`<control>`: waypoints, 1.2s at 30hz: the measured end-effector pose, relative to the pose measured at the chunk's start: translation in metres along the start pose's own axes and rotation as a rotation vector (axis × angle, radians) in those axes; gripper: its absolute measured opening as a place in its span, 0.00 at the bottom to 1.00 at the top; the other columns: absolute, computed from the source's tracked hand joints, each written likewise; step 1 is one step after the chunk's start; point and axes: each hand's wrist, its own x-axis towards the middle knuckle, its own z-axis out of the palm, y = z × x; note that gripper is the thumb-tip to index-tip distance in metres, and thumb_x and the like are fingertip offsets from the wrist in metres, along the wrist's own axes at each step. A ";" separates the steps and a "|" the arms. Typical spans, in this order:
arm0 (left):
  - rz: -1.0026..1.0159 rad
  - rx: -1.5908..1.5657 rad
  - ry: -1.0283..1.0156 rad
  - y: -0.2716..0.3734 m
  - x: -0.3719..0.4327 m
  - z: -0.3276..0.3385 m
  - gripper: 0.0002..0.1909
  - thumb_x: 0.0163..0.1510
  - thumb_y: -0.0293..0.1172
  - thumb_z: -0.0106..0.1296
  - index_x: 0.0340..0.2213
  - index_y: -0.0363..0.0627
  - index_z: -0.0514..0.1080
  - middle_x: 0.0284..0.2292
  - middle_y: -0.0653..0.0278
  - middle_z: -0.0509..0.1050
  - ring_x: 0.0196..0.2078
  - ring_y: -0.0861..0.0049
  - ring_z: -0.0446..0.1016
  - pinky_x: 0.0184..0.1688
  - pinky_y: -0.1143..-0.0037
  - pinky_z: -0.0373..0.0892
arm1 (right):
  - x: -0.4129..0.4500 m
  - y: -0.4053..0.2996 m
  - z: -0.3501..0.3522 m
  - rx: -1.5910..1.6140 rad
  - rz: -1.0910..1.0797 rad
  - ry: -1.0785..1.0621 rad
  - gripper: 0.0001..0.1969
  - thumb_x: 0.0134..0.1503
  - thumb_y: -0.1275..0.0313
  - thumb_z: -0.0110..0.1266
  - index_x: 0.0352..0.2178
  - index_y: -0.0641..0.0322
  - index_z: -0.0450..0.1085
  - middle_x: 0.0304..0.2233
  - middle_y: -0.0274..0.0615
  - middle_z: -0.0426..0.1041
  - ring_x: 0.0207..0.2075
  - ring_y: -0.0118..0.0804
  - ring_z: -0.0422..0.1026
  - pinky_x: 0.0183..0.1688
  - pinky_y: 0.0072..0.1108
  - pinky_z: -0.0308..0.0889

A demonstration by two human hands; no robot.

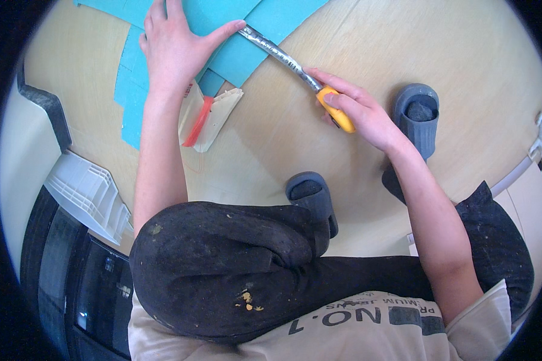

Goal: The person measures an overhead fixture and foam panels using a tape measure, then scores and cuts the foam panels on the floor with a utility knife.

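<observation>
My left hand (174,49) lies spread over several overlapping teal sheets (228,49), its thumb touching the far end of a tape measure's silver numbered blade (275,50). The sheets' material is unclear; some edges carry small notches. In my right hand (359,106) is the tape measure's yellow case (336,110), gripped between thumb and fingers. The blade slants from the case up and left, crossing the edge of the sheets. Just below my left hand sits a folded cream card (221,119), with orange thread (200,122) wound around its middle.
Pale wood-look flooring (262,158) lies beneath the sheets. Two grey slippers (314,198) (415,122) are on my feet, below and right of the tape. A white ribbed plastic piece (90,194) leans at the left, near a dark glazed panel (95,280).
</observation>
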 end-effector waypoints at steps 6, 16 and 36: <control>0.009 0.012 0.012 -0.001 0.000 0.002 0.55 0.41 0.53 0.72 0.63 0.41 0.56 0.65 0.39 0.55 0.68 0.46 0.53 0.69 0.55 0.53 | 0.000 0.000 -0.001 -0.011 0.010 -0.003 0.25 0.66 0.66 0.48 0.64 0.58 0.64 0.65 0.45 0.64 0.66 0.33 0.59 0.67 0.20 0.51; 0.045 0.014 0.037 -0.005 0.001 0.008 0.53 0.41 0.52 0.72 0.62 0.40 0.57 0.64 0.39 0.56 0.67 0.45 0.54 0.69 0.56 0.54 | -0.001 0.001 -0.001 -0.066 0.000 -0.004 0.26 0.67 0.64 0.46 0.66 0.51 0.62 0.44 0.34 0.67 0.43 0.26 0.66 0.51 0.17 0.61; 0.043 0.017 0.018 -0.004 0.002 0.006 0.54 0.42 0.52 0.71 0.62 0.39 0.56 0.64 0.38 0.55 0.68 0.44 0.53 0.69 0.56 0.54 | 0.000 -0.002 -0.002 -0.055 0.012 0.006 0.26 0.67 0.66 0.47 0.65 0.58 0.63 0.63 0.42 0.67 0.63 0.30 0.62 0.65 0.19 0.54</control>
